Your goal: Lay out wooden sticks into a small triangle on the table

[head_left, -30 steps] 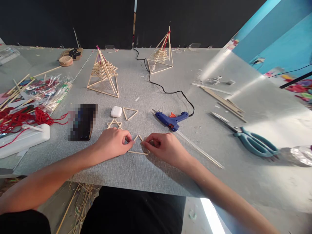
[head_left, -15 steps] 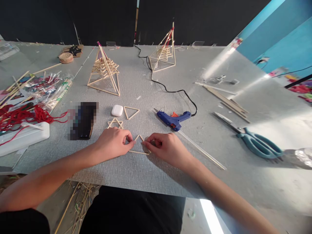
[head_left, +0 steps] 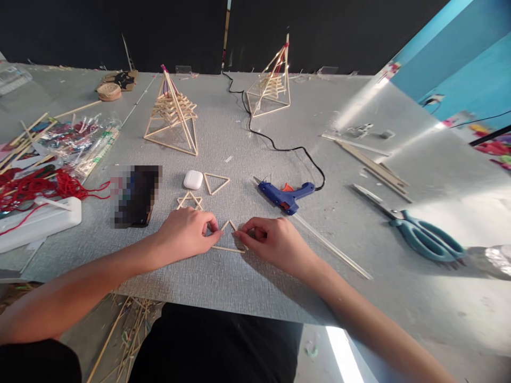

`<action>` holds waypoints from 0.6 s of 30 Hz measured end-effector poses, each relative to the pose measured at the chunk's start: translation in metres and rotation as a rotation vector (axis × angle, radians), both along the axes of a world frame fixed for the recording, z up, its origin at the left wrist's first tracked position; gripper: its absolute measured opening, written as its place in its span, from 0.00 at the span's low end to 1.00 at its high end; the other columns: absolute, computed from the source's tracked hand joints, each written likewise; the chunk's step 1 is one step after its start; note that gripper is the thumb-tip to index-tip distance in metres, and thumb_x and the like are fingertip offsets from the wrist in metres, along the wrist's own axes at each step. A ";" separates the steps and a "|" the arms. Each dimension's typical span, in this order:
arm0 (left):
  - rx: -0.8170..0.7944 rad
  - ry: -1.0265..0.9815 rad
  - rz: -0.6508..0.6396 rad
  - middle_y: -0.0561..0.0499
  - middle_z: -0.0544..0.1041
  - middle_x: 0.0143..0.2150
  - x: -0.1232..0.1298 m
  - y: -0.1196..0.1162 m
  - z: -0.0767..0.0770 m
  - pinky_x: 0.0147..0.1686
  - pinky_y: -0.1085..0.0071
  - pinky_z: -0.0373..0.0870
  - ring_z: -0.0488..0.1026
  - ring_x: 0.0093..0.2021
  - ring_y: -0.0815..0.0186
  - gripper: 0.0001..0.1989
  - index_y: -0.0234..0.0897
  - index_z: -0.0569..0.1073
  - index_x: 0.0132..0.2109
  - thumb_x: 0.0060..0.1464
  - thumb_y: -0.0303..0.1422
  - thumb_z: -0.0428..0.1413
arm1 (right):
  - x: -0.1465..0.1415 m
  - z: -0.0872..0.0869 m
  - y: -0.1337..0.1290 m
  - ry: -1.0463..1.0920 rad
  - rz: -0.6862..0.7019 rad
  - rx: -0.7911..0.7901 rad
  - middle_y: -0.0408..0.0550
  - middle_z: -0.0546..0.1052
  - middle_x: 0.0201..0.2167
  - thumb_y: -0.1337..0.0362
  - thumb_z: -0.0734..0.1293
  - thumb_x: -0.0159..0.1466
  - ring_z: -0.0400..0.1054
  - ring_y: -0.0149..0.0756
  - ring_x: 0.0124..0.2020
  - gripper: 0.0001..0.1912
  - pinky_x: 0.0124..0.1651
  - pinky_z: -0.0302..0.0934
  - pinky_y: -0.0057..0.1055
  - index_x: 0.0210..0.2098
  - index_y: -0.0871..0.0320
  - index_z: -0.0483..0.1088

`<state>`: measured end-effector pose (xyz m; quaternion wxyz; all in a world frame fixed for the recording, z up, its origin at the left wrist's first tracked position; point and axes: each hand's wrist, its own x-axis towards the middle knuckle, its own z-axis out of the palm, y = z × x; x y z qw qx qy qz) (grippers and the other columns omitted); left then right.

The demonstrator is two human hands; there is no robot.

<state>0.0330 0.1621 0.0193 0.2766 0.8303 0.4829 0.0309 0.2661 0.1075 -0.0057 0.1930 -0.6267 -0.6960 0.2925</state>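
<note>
A small triangle of thin wooden sticks [head_left: 228,249] lies flat on the table between my hands. My left hand [head_left: 191,230] pinches its left side, thumb and forefinger closed on the stick. On the right side, my right hand [head_left: 268,239] pinches another stick of the same triangle. A star of sticks [head_left: 190,200] sits just beyond my left hand, partly covered by it. Further out are a second stick triangle [head_left: 216,183] and a white rounded case [head_left: 193,180]. The blue glue gun [head_left: 285,196] rests beyond my right hand with a clear glue stick [head_left: 333,246] behind it.
Two stick pyramids [head_left: 171,114] [head_left: 271,88] stand at the back. Scissors [head_left: 423,234] and wooden strips [head_left: 371,165] lie right. A phone [head_left: 139,197], red yarn [head_left: 59,186] and a white box [head_left: 40,223] are left. A black cord [head_left: 275,146] crosses the table.
The view has shifted very slightly. Both hands keep the same pinch on the triangle, and nothing on the table has visibly moved.
</note>
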 end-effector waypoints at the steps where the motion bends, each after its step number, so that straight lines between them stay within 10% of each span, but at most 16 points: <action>1: 0.001 0.000 -0.001 0.55 0.77 0.24 0.000 0.000 0.000 0.33 0.63 0.57 0.70 0.26 0.66 0.14 0.42 0.81 0.37 0.60 0.47 0.58 | 0.000 0.000 0.000 0.000 0.000 -0.001 0.38 0.68 0.18 0.51 0.69 0.67 0.54 0.28 0.20 0.15 0.28 0.49 0.31 0.32 0.54 0.79; 18: -0.009 -0.005 0.001 0.54 0.77 0.24 0.001 0.001 0.001 0.32 0.62 0.57 0.69 0.25 0.65 0.15 0.42 0.81 0.37 0.60 0.47 0.58 | -0.001 0.001 -0.001 -0.001 0.009 -0.014 0.39 0.68 0.18 0.52 0.69 0.67 0.56 0.28 0.20 0.14 0.28 0.48 0.32 0.31 0.54 0.79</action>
